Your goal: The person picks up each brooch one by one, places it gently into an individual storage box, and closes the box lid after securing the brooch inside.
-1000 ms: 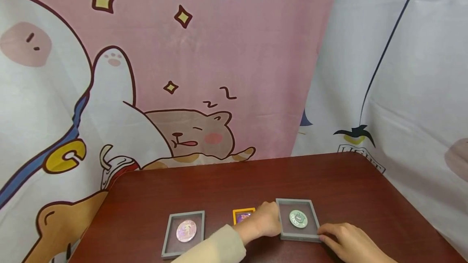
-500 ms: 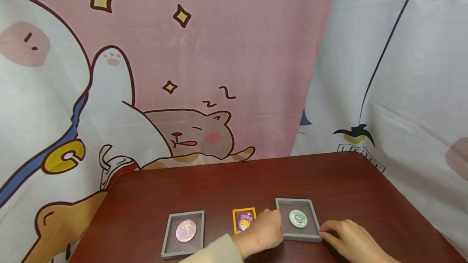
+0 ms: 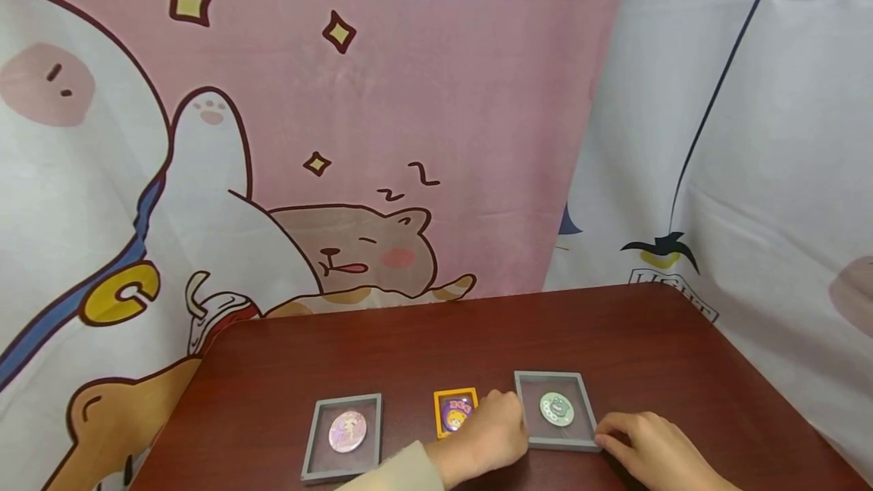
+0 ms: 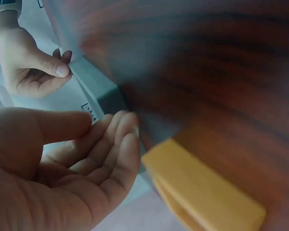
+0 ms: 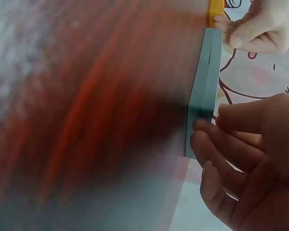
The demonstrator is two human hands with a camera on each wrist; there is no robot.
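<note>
A square grey display frame [image 3: 562, 445] with a clear middle lies on the table, showing a round pale green badge [image 3: 556, 409]. At its left side my left hand [image 3: 491, 430] pinches the near corner between thumb and fingertips. My right hand [image 3: 644, 442] pinches the near right corner. Along the frame's edge [image 5: 202, 91] a thin seam runs between two layers in the right wrist view. Just left of my left hand lies a small yellow frame [image 3: 439, 415] with a purple bear badge [image 3: 455, 413], partly hidden by that hand.
Another grey frame [image 3: 310, 438] with a round pink badge [image 3: 348, 431] lies farther left. The dark red-brown table [image 3: 436, 339] ends at the back against a printed cartoon curtain [image 3: 477, 135].
My left hand has shifted slightly down toward the near edge of the grey frame, uncovering more of the yellow frame. The right hand stays at its corner; the frames have barely moved.
</note>
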